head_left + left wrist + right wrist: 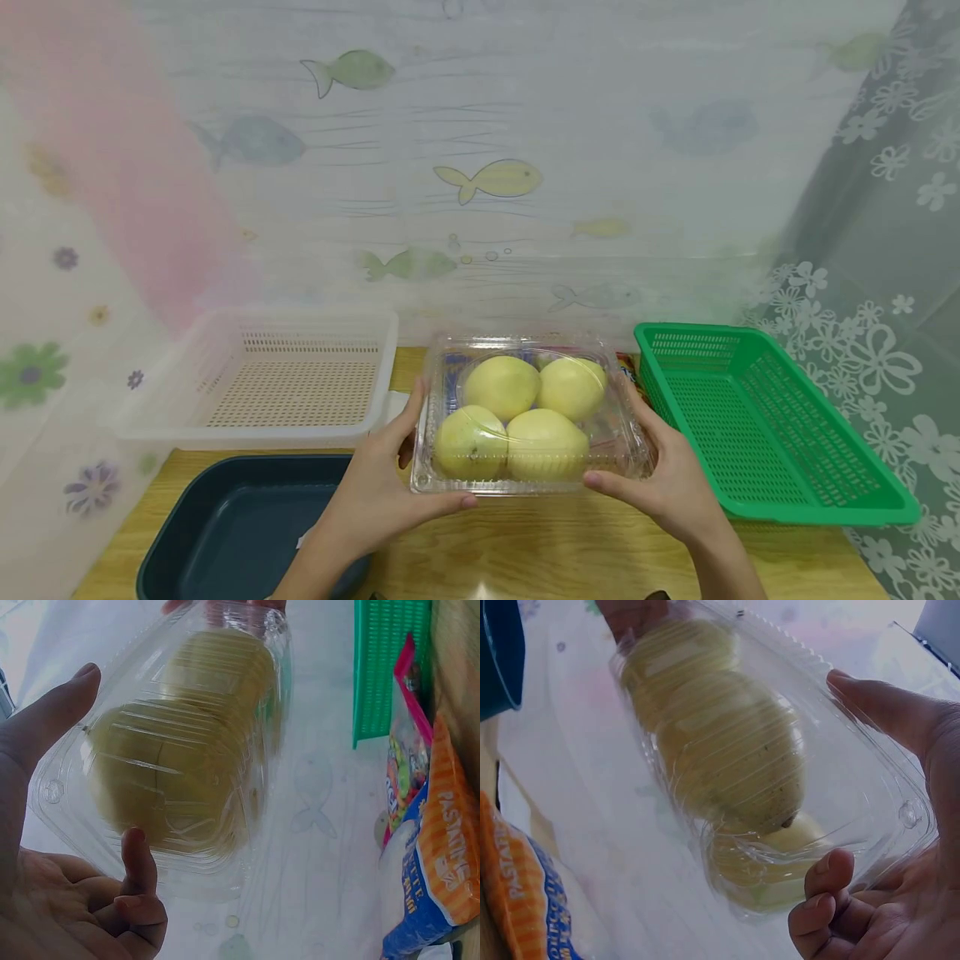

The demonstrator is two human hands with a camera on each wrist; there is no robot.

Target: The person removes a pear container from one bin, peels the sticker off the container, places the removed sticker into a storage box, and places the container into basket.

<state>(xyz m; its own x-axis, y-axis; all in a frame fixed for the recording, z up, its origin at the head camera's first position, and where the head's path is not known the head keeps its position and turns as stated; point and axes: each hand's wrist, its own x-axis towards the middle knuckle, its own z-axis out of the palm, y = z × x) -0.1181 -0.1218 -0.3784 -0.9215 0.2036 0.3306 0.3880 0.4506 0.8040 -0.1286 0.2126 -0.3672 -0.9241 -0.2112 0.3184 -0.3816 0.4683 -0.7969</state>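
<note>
Both hands hold up a clear plastic clamshell box (611, 433) above the wooden table. Several pale yellow, rounded fruits (502, 387) sit inside it; I cannot tell their exact kind. My left hand (378, 483) grips the box's left side, its thumb along the front edge and the fingers curled at the side and underneath. On the opposite side my right hand (671, 475) holds the box the same way, thumb at the front rim. In the wrist views, curled fingers (139, 892) of the left and fingers (829, 892) of the right support the box from below.
A white basket (386, 375) stands at the back left, with a dark blue basin (225, 467) in front. A green basket (817, 512) is on the right. Behind the box lie an orange-and-blue bag (450, 832) marked "PASTA" and a pink-edged packet (405, 761).
</note>
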